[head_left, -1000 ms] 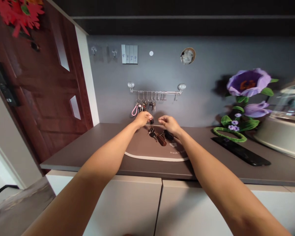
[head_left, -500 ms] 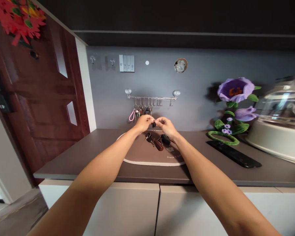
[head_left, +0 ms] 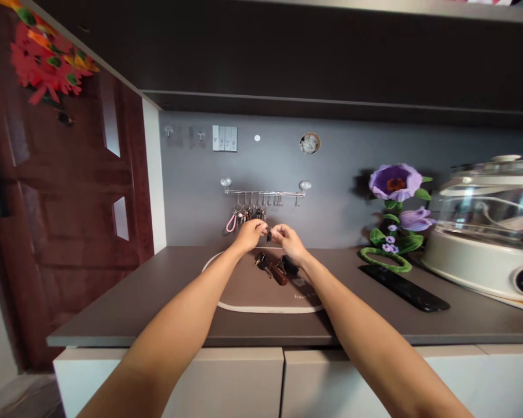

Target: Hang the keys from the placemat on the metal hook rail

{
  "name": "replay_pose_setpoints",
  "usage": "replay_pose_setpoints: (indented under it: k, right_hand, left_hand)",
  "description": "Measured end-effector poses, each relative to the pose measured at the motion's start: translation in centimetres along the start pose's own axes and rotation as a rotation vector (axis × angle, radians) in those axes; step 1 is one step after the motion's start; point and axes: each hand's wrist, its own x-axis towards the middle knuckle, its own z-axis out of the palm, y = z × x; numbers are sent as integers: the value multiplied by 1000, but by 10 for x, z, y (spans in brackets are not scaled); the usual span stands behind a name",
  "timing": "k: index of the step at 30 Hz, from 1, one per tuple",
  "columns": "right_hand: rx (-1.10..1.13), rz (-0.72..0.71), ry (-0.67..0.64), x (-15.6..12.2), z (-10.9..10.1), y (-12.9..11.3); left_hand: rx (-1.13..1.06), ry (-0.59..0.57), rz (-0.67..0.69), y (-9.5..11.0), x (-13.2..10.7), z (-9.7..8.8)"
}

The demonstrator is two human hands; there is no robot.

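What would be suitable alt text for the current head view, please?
A left hand and a right hand hold a small dark item between them above a brown mat, where keys lie. Behind, more keys hang from a rail on the grey wall; purple flowers stand on the counter to the right.

The left arm (head_left: 178,319) and the right arm (head_left: 357,319), both bare to the visible edge, are extended forward and angled inward. The left hand (head_left: 249,235) is held with its back upward, its thumb and fingertips pinched together. The right hand (head_left: 290,242) is curled, its fingers bent toward the thumb. The two sets of fingertips are held close, facing each other.
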Motion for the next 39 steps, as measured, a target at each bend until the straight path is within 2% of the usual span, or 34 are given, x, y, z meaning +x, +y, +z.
replay_pose_setpoints:
  k: [5,10,16,22,29,39]
  right_hand:
    - [139,90,120,7,6,-7]
    - [220,152,254,29,6,-20]
    - [192,209,364,61,8,-31]
    - [72,222,458,83,12,-29]
    - [16,231,489,94,14,-19]
    - [109,284,483,84,15,-15]
  left_hand:
    - [249,26,21,-10,2,-9]
    - [500,-29,42,-11,0,-12]
    - [617,-82,6,-7,-2,-12]
    - [689,-99,5,-6,-3,-13]
    - [717,-100,10,-8,-3,-13]
    - [831,-141,46,-5,-6,-13]
